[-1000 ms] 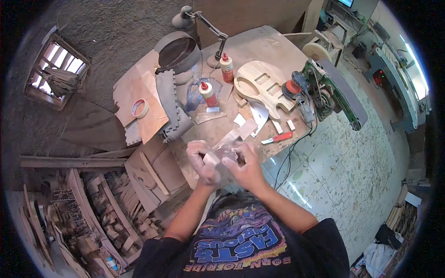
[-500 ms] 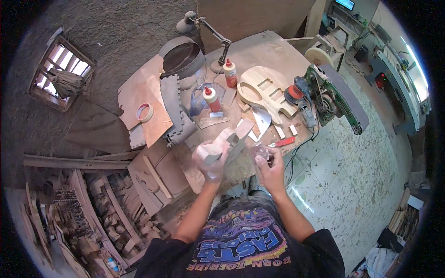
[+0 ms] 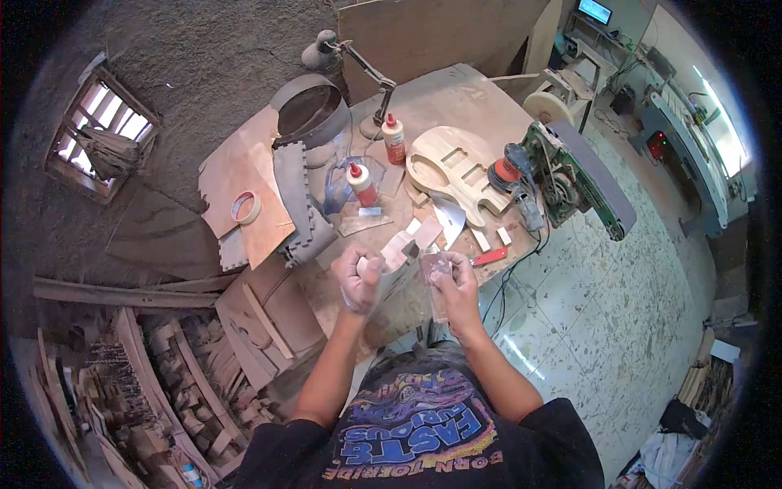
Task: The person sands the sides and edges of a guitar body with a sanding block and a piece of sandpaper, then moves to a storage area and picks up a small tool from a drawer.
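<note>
Drawing a little nearer the left hand [image 3: 357,279] since the earlier frame, the right hand [image 3: 456,287] is now showing more of a thin brownish sheet [image 3: 437,305], which is hanging below its thumb. I am watching from afar through the head view — the right thumb and fingers are pinching that sheet, while the left hand is curling around the near end of a shaped pale wood piece [image 3: 396,251]. That wood piece is jutting out ahead of the hands, over the near part of the workbench [image 3: 489,102]. Just beyond the right hand, a red knife [image 3: 490,257] is lying; farther back, a guitar-shaped wooden body [image 3: 429,165] is resting beside a sander [image 3: 503,174] — and two red-capped bottles [image 3: 361,186] are standing to its left.
</note>
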Demonstrator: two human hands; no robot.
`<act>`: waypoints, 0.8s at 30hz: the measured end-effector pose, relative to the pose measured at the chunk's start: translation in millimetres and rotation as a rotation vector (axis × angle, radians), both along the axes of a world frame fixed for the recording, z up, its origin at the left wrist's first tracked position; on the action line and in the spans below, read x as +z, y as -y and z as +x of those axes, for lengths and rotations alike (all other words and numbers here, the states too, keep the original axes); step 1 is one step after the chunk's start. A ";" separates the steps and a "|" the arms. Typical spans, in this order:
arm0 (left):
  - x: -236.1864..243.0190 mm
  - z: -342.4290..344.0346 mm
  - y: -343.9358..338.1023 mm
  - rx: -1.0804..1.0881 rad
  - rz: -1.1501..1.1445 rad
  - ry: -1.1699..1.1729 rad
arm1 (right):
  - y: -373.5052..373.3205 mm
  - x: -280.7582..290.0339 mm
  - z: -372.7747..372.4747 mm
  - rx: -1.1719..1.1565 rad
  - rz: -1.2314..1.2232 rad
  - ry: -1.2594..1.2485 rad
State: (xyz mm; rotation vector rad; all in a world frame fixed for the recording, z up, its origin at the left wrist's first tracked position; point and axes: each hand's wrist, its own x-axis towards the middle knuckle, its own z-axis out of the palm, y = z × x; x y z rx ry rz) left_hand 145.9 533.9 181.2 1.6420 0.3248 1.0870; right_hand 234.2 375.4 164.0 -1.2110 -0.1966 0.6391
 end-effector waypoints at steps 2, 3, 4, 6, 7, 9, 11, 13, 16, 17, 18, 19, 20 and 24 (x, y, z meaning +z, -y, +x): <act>0.2 6.9 4.4 0.008 -0.055 -0.006 | -2.8 1.1 -0.7 -0.076 -0.238 0.602; -2.7 9.7 5.2 0.021 -0.061 -0.014 | -4.4 1.4 -1.6 -0.114 -0.356 0.902; -4.2 12.0 5.5 0.033 -0.067 -0.023 | -7.3 1.3 -2.5 -0.133 -0.394 1.008; 1.2 19.3 9.9 0.011 -0.006 -0.067 | -10.7 0.5 -0.9 -0.177 -0.488 1.224; 4.6 23.1 11.4 0.000 0.024 -0.089 | -14.1 2.0 3.9 -0.185 -0.510 1.226; 9.3 29.2 9.0 0.029 0.007 -0.123 | -23.0 4.1 11.5 -0.191 -0.537 1.220; 8.9 31.9 7.3 0.033 0.013 -0.145 | -13.7 -0.9 8.1 -0.161 -0.492 1.198; 5.4 33.2 5.6 0.013 0.045 -0.154 | -15.7 0.8 14.0 -0.146 -0.479 1.219; 20.6 41.0 13.3 -0.037 -0.012 -0.143 | -17.4 12.3 22.8 -0.133 -0.525 1.238; 18.3 42.1 10.8 -0.034 -0.024 -0.152 | -17.5 9.0 20.1 -0.139 -0.502 1.210; 12.8 42.7 6.8 -0.031 -0.036 -0.162 | -16.6 6.7 17.6 -0.145 -0.479 1.182; 10.4 43.5 4.3 -0.026 -0.049 -0.172 | -12.9 6.0 16.9 -0.135 -0.477 1.198; 12.0 44.9 5.9 -0.042 -0.015 -0.175 | -12.4 6.9 21.4 -0.137 -0.495 1.215; 13.9 49.9 6.9 -0.040 0.056 -0.181 | -14.1 12.4 29.8 -0.151 -0.504 1.238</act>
